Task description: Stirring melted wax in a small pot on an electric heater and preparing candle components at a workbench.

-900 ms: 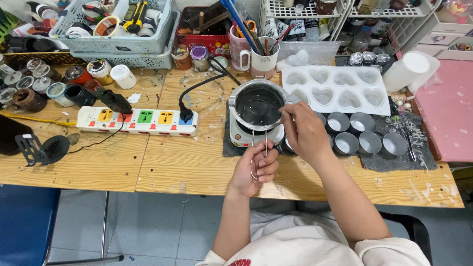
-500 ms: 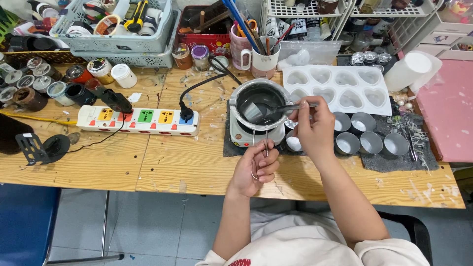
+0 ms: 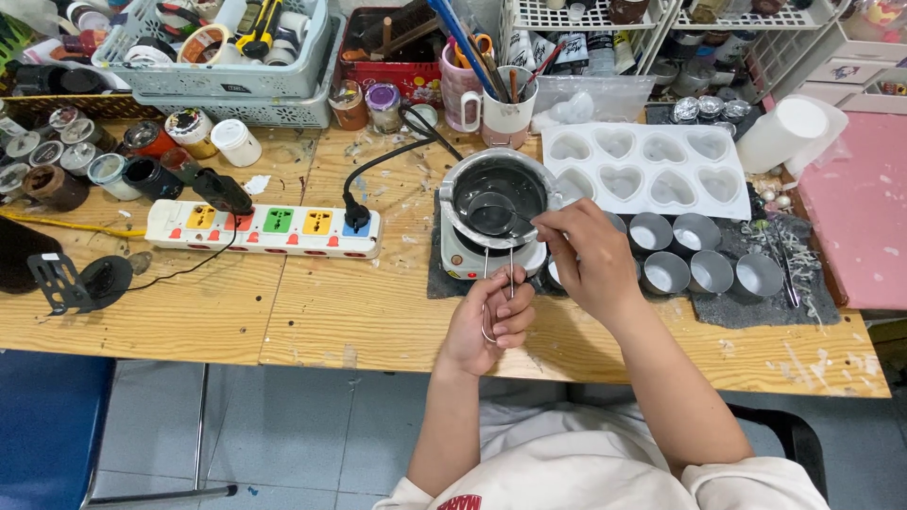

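Note:
A small metal pot (image 3: 494,192) of clear liquid sits on a white hot plate (image 3: 468,257) at the table's middle. My left hand (image 3: 491,319) grips the pot's thin wire handle (image 3: 499,274) near the table's front edge. My right hand (image 3: 586,253) holds a metal spoon (image 3: 493,217) whose bowl is inside the pot, over the liquid. Right of the pot lie several small round metal cups (image 3: 694,255) on a dark mat (image 3: 756,304), partly hidden by my right hand.
A white heart-shaped mould tray (image 3: 647,165) lies behind the cups. A power strip (image 3: 265,227) with coloured switches is at the left, with jars (image 3: 113,161) behind it. Baskets, mugs of tools (image 3: 496,94) and a wire rack line the back. A pink board (image 3: 864,203) is at right.
My right hand moved from the pot's right rim to the cups, then back toward the pot, bringing the spoon into it. My left hand stayed on the handle.

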